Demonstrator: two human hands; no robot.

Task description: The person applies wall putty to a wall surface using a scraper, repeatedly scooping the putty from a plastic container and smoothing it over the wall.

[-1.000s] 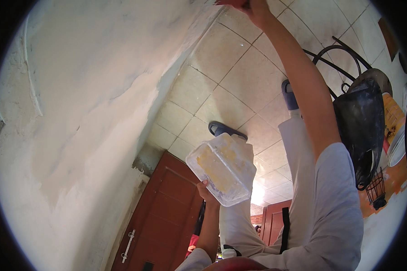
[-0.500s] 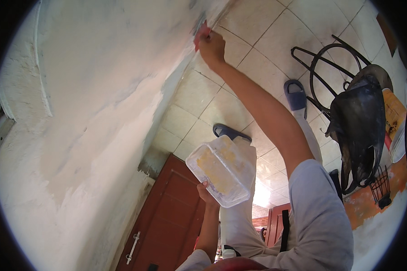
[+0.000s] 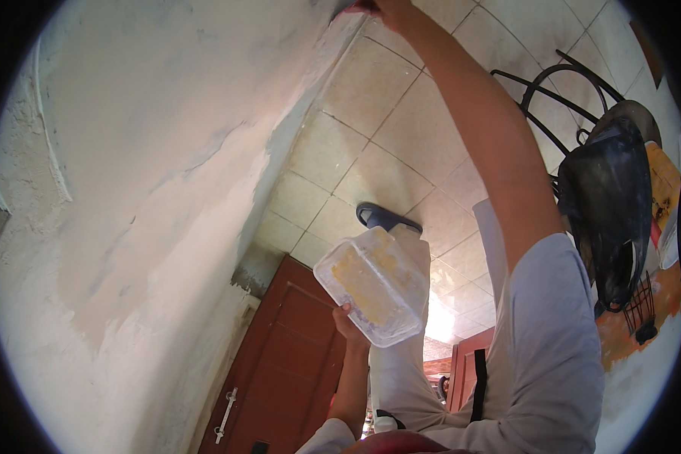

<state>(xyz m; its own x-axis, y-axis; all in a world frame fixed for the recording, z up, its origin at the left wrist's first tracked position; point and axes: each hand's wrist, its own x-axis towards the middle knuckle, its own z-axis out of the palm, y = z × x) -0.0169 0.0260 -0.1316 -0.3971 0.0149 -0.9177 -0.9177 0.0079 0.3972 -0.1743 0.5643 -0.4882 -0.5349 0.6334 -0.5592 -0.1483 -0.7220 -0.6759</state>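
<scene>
Raised higher along the white wall [image 3: 151, 151] than half a second ago: right hand [image 3: 382, 7], now cut off at the top edge, grip impossible to tell, something reddish barely visible there. Held low near the trousers, gripped from beneath by left hand [image 3: 349, 321]: clear plastic tub [image 3: 372, 286], tilted, smeared yellowish inside.

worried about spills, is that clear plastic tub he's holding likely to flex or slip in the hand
The clear plastic tub looks thin-walled, so it probably flexes if squeezed. The left hand grips only its lower end, so it may tip. The yellowish residue inside suggests it is light.
</scene>
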